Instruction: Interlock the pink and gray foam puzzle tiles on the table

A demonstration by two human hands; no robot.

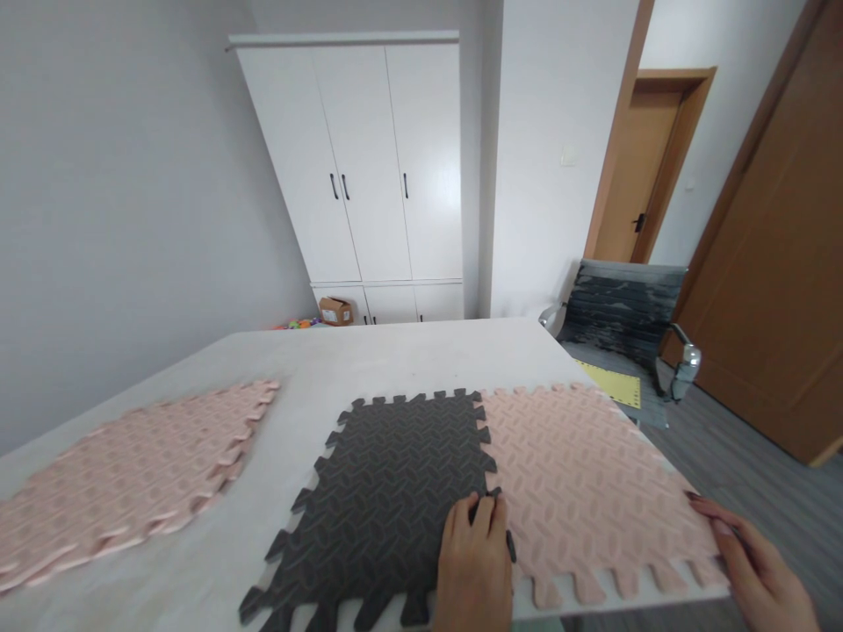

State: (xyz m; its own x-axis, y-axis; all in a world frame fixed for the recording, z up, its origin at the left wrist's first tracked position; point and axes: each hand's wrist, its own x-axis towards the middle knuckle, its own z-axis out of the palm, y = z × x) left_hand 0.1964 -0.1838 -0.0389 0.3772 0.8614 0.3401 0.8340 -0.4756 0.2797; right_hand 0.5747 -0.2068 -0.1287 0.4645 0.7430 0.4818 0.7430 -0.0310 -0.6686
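Note:
A dark grey foam mat tile (388, 483) with toothed edges lies flat before me, its right side against a pink foam mat tile (580, 465). Along the far part of the seam the teeth mesh; nearer me, my hand covers part of it. My left hand (475, 553) is closed with bent fingers on the grey tile's right edge, where a dark tooth peeks out beside it. At the pink tile's near right corner, my right hand (757, 557) grips the edge, fingers close together.
More pink foam mat tiles (145, 456), seemingly stacked, lie on the left of the white table (316, 360). Beyond the table's right edge stands a dark chair (623, 307) with a yellow sheet (612, 384) on its seat. A white wardrobe (369, 158) and a cardboard box (336, 311) are at the back.

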